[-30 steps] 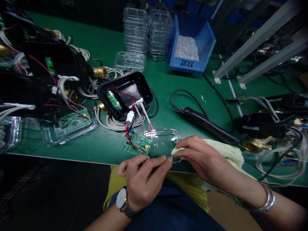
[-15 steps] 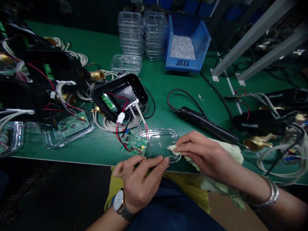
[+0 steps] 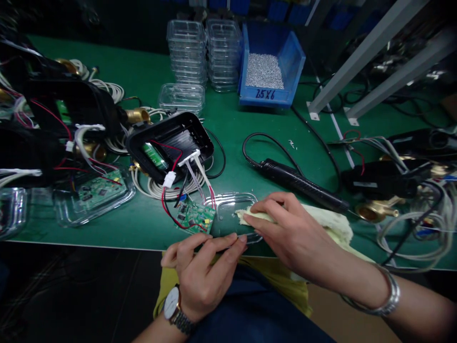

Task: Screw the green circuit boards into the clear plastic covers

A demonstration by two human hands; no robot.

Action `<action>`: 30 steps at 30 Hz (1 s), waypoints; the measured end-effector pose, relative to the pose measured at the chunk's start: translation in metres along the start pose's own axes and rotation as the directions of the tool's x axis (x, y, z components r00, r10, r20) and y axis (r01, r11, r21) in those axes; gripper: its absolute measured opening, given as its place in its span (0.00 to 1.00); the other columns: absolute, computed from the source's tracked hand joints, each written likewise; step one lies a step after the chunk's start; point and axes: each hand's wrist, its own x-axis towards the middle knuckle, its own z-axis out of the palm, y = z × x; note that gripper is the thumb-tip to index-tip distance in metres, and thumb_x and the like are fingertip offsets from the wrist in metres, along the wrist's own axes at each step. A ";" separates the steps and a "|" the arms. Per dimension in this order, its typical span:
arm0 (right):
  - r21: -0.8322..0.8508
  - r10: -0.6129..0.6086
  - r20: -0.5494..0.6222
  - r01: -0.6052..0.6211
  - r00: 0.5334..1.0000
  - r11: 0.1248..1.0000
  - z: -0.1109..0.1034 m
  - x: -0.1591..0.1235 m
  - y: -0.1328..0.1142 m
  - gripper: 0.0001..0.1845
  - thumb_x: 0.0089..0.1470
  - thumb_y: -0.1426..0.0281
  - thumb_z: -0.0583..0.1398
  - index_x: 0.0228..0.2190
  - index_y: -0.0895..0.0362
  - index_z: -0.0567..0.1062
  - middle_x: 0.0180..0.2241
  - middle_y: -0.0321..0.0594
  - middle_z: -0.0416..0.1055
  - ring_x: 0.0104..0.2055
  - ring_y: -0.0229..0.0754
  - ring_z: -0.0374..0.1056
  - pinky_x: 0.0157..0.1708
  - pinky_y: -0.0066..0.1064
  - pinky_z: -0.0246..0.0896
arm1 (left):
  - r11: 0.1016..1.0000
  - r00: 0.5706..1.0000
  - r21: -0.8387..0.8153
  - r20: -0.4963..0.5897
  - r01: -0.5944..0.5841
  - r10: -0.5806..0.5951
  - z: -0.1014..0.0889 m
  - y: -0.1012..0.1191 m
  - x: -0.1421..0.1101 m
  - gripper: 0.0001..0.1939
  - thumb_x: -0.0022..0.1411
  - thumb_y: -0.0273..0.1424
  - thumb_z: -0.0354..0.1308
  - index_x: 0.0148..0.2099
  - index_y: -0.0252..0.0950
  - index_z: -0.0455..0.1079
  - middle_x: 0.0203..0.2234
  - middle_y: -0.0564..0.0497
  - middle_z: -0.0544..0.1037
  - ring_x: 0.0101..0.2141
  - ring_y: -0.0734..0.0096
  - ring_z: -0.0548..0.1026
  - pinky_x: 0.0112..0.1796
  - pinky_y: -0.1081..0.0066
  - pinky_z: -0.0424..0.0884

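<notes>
My left hand (image 3: 209,274) grips the near rim of a clear plastic cover (image 3: 228,206) at the table's front edge. Pinched in my right hand (image 3: 291,231) is a pale yellow cloth (image 3: 330,223), its bunched tip pressed against the inside of the cover. A green circuit board (image 3: 194,215) rests over the cover's left end. Red, black and grey wires join it to an open black housing (image 3: 189,143) with a green battery inside, just behind. My left fingers hide part of the near rim.
A black electric screwdriver (image 3: 303,183) lies right of centre, with loose screws (image 3: 293,144) behind it. Farther back stand stacked clear covers (image 3: 187,52) and a blue bin (image 3: 271,97) of small metal parts. Wired housings (image 3: 85,105) crowd the left; brass fittings (image 3: 376,210) and cables lie right.
My right hand has moved left across the cover, bringing the cloth's tip toward its middle. My left hand keeps its hold on the rim. The whole view has shifted slightly.
</notes>
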 end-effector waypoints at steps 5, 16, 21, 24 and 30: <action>0.004 0.020 0.154 -0.021 0.988 1.000 -0.013 -0.003 -0.002 0.26 0.58 0.80 0.54 0.57 0.58 0.69 0.55 0.50 0.61 0.51 0.57 0.57 0.48 0.53 0.63 | 1.000 1.000 -0.001 -0.014 0.004 -0.004 -0.001 0.001 0.003 0.17 0.54 0.25 0.72 0.43 0.51 0.81 0.32 0.63 0.85 0.37 0.64 0.69 0.39 0.62 0.60; 0.119 -0.199 0.290 0.171 0.936 0.978 -0.036 0.026 0.022 0.13 0.59 0.80 0.58 0.37 0.52 0.78 0.44 0.42 0.64 0.45 0.48 0.57 0.42 0.39 0.57 | 1.000 1.000 0.021 0.000 -0.005 0.005 -0.002 0.001 0.006 0.15 0.57 0.25 0.69 0.43 0.53 0.80 0.33 0.63 0.85 0.36 0.66 0.69 0.39 0.61 0.56; 0.117 -0.291 0.373 0.266 0.881 0.957 -0.042 0.046 0.028 0.12 0.56 0.82 0.60 0.27 0.55 0.75 0.36 0.39 0.64 0.40 0.45 0.55 0.40 0.39 0.52 | 1.000 1.000 0.021 0.009 0.011 -0.012 -0.004 0.001 0.006 0.14 0.59 0.26 0.69 0.42 0.55 0.80 0.33 0.64 0.84 0.38 0.64 0.68 0.40 0.61 0.56; 0.050 -0.338 0.372 0.345 0.864 0.937 -0.045 0.056 0.027 0.11 0.56 0.78 0.62 0.24 0.55 0.73 0.34 0.40 0.63 0.40 0.47 0.55 0.38 0.40 0.52 | 1.000 1.000 -0.001 0.013 0.015 -0.015 -0.005 0.000 0.005 0.15 0.58 0.26 0.70 0.42 0.54 0.80 0.33 0.62 0.84 0.38 0.65 0.68 0.41 0.61 0.58; -0.016 -0.284 0.053 0.285 0.957 0.958 -0.063 0.057 0.030 0.14 0.58 0.80 0.55 0.30 0.55 0.79 0.37 0.44 0.65 0.40 0.47 0.59 0.37 0.39 0.57 | 0.999 0.999 -0.052 0.034 -0.001 0.003 -0.004 -0.003 0.008 0.14 0.59 0.25 0.69 0.43 0.52 0.81 0.33 0.62 0.84 0.37 0.64 0.69 0.41 0.62 0.60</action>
